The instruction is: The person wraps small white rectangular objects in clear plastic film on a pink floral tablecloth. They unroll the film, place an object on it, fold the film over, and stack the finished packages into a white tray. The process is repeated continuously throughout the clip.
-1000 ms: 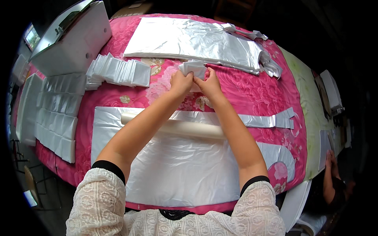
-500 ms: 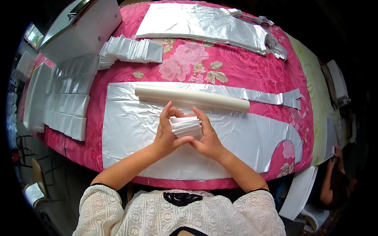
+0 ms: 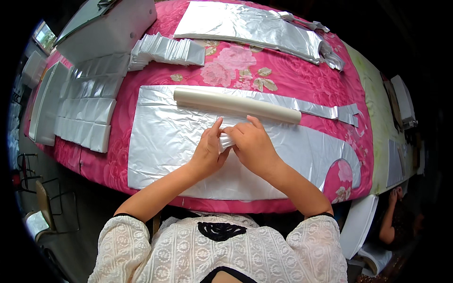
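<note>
While hands (image 3: 206, 150) clasp packets (image 3: 226, 142), sheet (image 3: 158, 146) lies bare toward left edge.

To me it looked like a workshop: folded plastic packets (image 3: 84, 112) lay in rows left of the pale tube (image 3: 236, 105), stacked film (image 3: 245, 26) beyond it, a co-worker (image 3: 388, 228) to its right.

White layered bundle (image 3: 226, 142) between both hands' fingers (image 3: 243, 129)
</note>
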